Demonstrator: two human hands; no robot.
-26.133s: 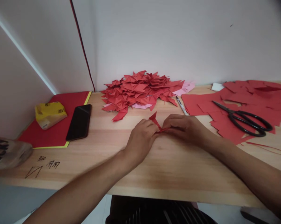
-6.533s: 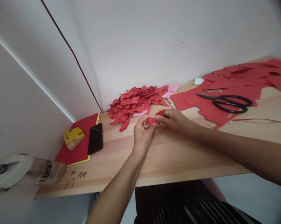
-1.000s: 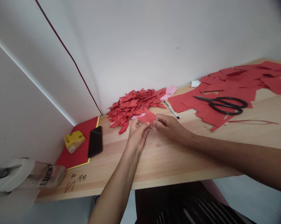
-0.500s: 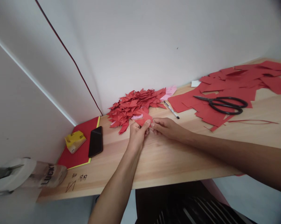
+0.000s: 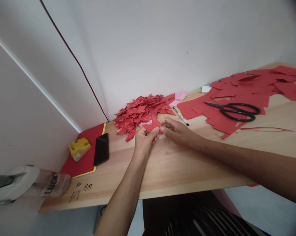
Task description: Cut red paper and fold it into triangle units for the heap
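Observation:
A small folded red paper (image 5: 153, 124) is held between both hands over the wooden table. My left hand (image 5: 145, 139) pinches its lower edge, thumb on top. My right hand (image 5: 174, 128) is closed on the paper's right side, thumb and fingertips at its edge. Just behind the hands lies a heap of folded red paper pieces (image 5: 140, 111), with pink papers (image 5: 179, 97) at its right end. The paper's underside and some left fingers are hidden.
Black-handled scissors (image 5: 236, 109) lie on flat red sheets (image 5: 251, 88) at the right. A pen (image 5: 180, 116) lies behind my right hand. At the left are a phone (image 5: 101, 149), a yellow packet (image 5: 79, 148), a red folder (image 5: 85, 167) and a clear bottle (image 5: 54, 183).
My right hand has shifted slightly up along the paper's right edge, its fingers now higher. More of the red paper shows between the hands.

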